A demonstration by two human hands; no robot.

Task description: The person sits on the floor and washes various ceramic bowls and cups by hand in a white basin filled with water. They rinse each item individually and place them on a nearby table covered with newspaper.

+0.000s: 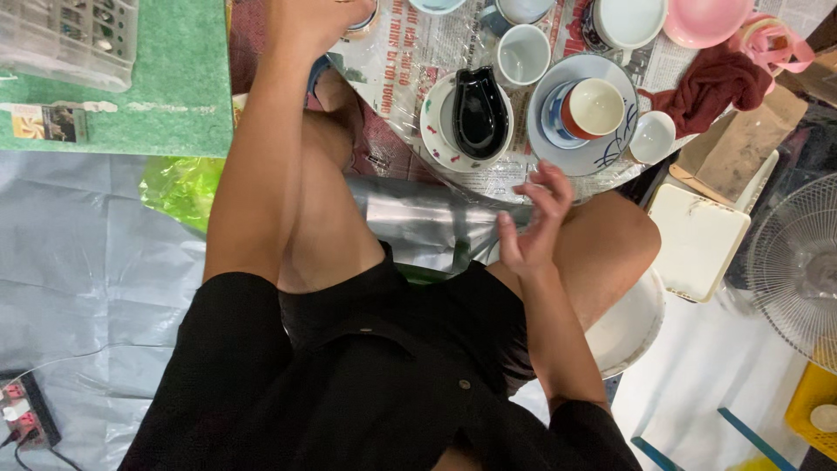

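Your right hand [530,228] hovers with fingers [551,187] loosely spread, grasping nothing, just short of the black dish [478,112]. Your left hand [305,22] reaches to the frame's top edge; fingers cropped, grip cannot be told.

Even indoor light, glare on the plastic sheet [410,61], slight motion blur.

Glossy black ceramic dish [478,112] on glazed white plate [433,131]; newspaper [397,70] under clear shiny plastic film; dark red cloth [711,83] matt, far right.
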